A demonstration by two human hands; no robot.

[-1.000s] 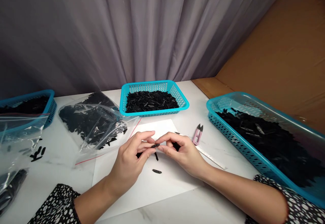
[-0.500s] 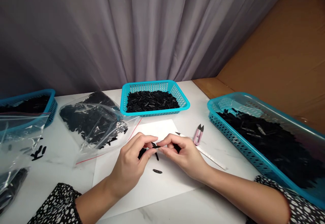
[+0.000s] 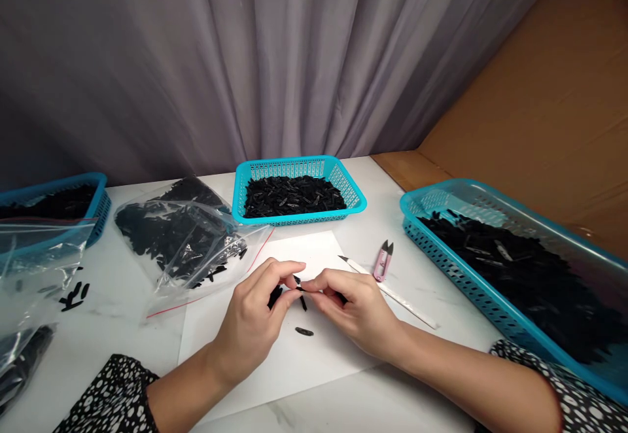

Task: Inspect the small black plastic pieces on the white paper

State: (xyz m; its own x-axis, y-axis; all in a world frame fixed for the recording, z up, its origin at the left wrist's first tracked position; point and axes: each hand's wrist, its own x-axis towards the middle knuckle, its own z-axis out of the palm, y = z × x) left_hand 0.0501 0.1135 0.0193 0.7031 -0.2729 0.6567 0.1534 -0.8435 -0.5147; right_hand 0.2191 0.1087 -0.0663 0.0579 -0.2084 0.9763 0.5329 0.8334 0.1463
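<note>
Both hands meet over a white paper sheet [image 3: 304, 361] on the table. My left hand [image 3: 255, 318] pinches small black plastic pieces [image 3: 275, 295] between thumb and fingers. My right hand [image 3: 356, 312] pinches the other end of a small black piece [image 3: 299, 284] held between the two hands, and more black shows under its fingers. One loose black piece [image 3: 304, 331] lies on the paper just below the hands, another [image 3: 303, 303] right under the fingertips.
Teal baskets of black pieces stand behind [image 3: 299, 165], at right [image 3: 490, 328] and at far left [image 3: 98, 188]. Clear bags of black pieces [image 3: 181, 237] lie at left. Pink thread snips [image 3: 383, 259] and a white stick [image 3: 392, 292] lie right of the paper.
The hands have drawn slightly lower and closer together over the paper, turning the black piece between the fingertips. The white stick's tip now shows beyond my right hand.
</note>
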